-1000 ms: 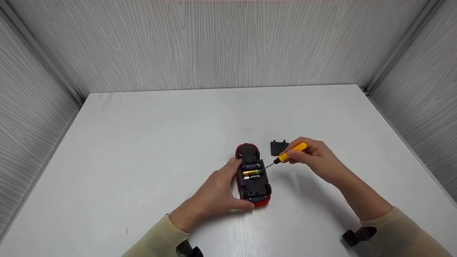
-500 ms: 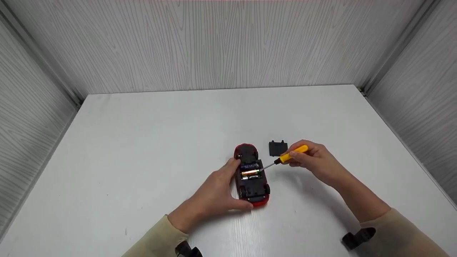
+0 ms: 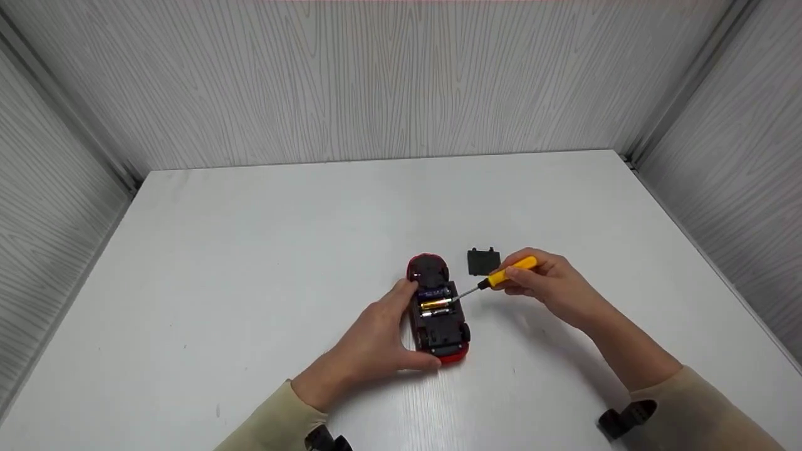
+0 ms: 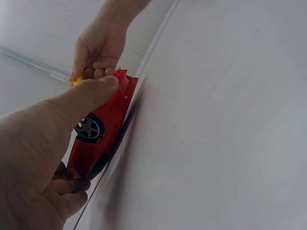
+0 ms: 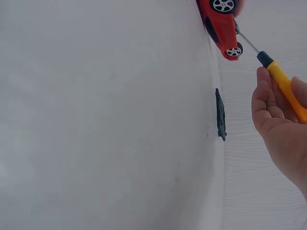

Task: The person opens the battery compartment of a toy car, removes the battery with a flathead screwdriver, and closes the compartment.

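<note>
A red toy car [image 3: 443, 332] lies upside down on the white table, its black underside facing up and its battery compartment uncovered. Several batteries [image 3: 435, 304] lie side by side in it, a yellow one in the middle. My left hand [image 3: 376, 338] grips the car along its left side, thumb at the near end and fingers toward the far part. My right hand [image 3: 551, 282] pinches the yellow handle of a screwdriver [image 3: 515, 270]. The screwdriver slants down leftward, its tip at the right end of the yellow battery. In the left wrist view the red body [image 4: 103, 129] sits between thumb and fingers.
A black battery cover [image 3: 483, 261] with small tabs lies flat on the table [image 3: 282, 250], just beyond the screwdriver handle. Pale wood-grain panels [image 3: 376, 81] rise at the back and both sides. Dark wrist devices [image 3: 626, 418] are strapped over both sleeves.
The whole scene has shifted slightly left in the head view. The screwdriver tip stays at the yellow battery's right end, and both hands keep their hold.
</note>
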